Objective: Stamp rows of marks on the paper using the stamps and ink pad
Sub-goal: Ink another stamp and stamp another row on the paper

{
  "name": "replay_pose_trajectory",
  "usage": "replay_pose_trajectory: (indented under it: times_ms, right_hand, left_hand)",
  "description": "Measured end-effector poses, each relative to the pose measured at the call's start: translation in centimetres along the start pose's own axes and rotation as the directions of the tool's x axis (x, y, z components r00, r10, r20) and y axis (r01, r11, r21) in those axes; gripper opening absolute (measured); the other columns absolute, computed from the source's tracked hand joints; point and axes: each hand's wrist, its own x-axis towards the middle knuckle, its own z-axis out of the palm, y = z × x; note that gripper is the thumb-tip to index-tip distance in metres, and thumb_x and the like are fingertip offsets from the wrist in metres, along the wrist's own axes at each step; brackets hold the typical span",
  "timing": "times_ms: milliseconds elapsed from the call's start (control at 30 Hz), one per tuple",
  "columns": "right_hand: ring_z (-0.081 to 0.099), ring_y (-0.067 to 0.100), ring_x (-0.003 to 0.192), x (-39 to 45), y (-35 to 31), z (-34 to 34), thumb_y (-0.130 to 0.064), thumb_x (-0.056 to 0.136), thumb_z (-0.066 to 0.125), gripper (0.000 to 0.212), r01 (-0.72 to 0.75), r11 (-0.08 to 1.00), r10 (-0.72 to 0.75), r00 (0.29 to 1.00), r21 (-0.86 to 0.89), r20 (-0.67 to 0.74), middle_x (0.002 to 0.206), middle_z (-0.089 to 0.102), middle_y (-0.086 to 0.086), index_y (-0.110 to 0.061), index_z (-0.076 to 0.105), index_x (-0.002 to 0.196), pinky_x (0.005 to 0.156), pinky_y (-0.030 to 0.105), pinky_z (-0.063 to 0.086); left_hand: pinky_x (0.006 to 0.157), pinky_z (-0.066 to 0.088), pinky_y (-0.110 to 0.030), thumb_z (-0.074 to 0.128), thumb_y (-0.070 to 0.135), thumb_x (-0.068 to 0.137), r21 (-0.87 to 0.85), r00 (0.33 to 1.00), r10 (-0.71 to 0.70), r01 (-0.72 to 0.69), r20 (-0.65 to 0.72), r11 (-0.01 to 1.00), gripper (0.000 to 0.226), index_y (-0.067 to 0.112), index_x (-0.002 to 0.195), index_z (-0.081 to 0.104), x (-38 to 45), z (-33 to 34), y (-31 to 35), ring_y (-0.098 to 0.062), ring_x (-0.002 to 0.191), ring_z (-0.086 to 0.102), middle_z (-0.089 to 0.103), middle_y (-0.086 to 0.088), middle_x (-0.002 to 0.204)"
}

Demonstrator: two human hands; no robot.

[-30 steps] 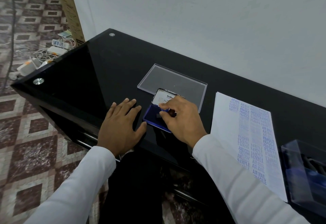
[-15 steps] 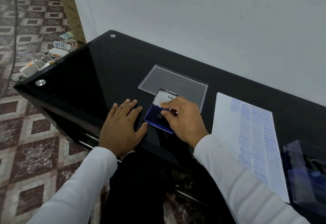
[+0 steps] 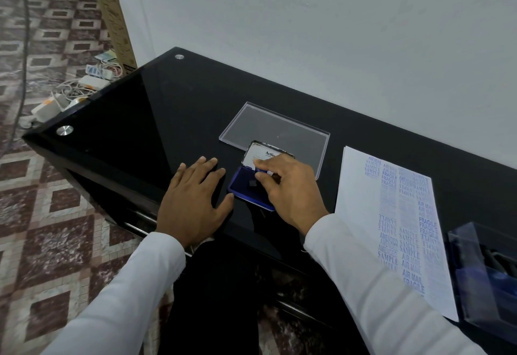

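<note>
Left hand point(image 3: 193, 200) flat, fingers spread on the table point(image 3: 134, 119); right hand point(image 3: 291, 186) pinching a stamp point(image 3: 263, 172) over the ink pad point(image 3: 246, 184).

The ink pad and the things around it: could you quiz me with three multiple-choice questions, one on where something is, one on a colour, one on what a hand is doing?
1. Where does the paper lie relative to the ink pad?
A. To its right
B. To its left
C. Underneath it

2. What colour are the stamped marks on the paper?
A. Red
B. Blue
C. Green

3. What is the left hand doing?
A. Holding a stamp in the air
B. Lifting the paper
C. Lying flat on the black table, fingers spread

Answers:
1. A, the sheet sits to the right of the open pad, past the right hand.
2. B, words such as SAMPLE and FRAGILE show in blue ink.
3. C, its palm is down beside the pad, while the right hand pinches a small stamp over the pad.
</note>
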Motion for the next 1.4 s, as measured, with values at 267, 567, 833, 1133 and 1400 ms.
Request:
replay_pose_trajectory:
  times_ms: [267, 567, 833, 1133, 1400]
  right_hand:
    - [0.062, 0.009, 0.094, 0.01, 0.2, -0.35, -0.019, 0.089, 0.072, 0.022, -0.006, 1.0, 0.006, 1.0, 0.02, 0.024, 0.108, 0.069, -0.004, -0.018, 0.074, 0.11, 0.085, 0.02, 0.051]
    - [0.063, 0.01, 0.101, 0.25, 0.0, -0.19, -0.018, 0.092, 0.069, 0.025, -0.031, 0.998, 0.031, 0.999, 0.061, 0.008, 0.113, 0.07, -0.002, -0.017, 0.073, 0.117, 0.094, 0.025, 0.05]
    - [0.059, 0.006, 0.084, 0.07, 0.17, -0.46, -0.016, 0.085, 0.076, 0.018, -0.055, 0.992, 0.052, 0.998, 0.116, 0.028, 0.103, 0.069, -0.004, -0.015, 0.076, 0.103, 0.073, 0.004, 0.042]
    - [0.062, 0.009, 0.099, 0.12, -0.14, -0.32, -0.02, 0.092, 0.069, 0.024, -0.012, 0.999, 0.011, 1.0, 0.035, 0.012, 0.112, 0.07, -0.003, -0.017, 0.073, 0.115, 0.091, 0.022, 0.05]
    - [0.061, 0.009, 0.099, 0.06, -0.09, -0.52, -0.021, 0.091, 0.07, 0.022, -0.028, 1.0, 0.027, 0.998, 0.003, 0.054, 0.111, 0.068, -0.003, -0.018, 0.072, 0.113, 0.085, 0.014, 0.046]
  left_hand:
    - [0.124, 0.016, -0.046, 0.032, 0.066, 0.089, -0.016, 1.0, 0.01, -0.011, -0.024, 1.0, 0.07, 0.025, 0.141, 0.054, -0.12, 0.17, -0.11, -0.018, 0.149, 0.029, 0.042, 0.001, 0.156]
    - [0.124, 0.015, -0.046, 0.028, 0.067, 0.088, -0.007, 1.0, 0.006, -0.006, -0.011, 1.0, 0.073, 0.026, 0.143, 0.052, -0.12, 0.01, -0.05, -0.018, 0.15, 0.027, 0.04, 0.002, 0.157]
    - [0.125, 0.013, -0.045, 0.026, 0.068, 0.087, -0.013, 1.0, -0.001, 0.001, -0.006, 1.0, 0.075, 0.027, 0.144, 0.051, -0.06, -0.09, 0.01, -0.017, 0.15, 0.026, 0.039, 0.002, 0.158]
    - [0.125, 0.013, -0.045, 0.029, 0.068, 0.088, -0.009, 1.0, 0.003, -0.003, -0.001, 1.0, 0.073, 0.027, 0.144, 0.051, -0.03, 0.04, -0.09, -0.017, 0.15, 0.026, 0.04, 0.002, 0.158]
    - [0.124, 0.015, -0.046, 0.028, 0.068, 0.087, -0.015, 1.0, 0.009, -0.009, -0.002, 1.0, 0.074, 0.026, 0.144, 0.051, -0.05, -0.04, -0.07, -0.018, 0.15, 0.027, 0.04, 0.001, 0.157]
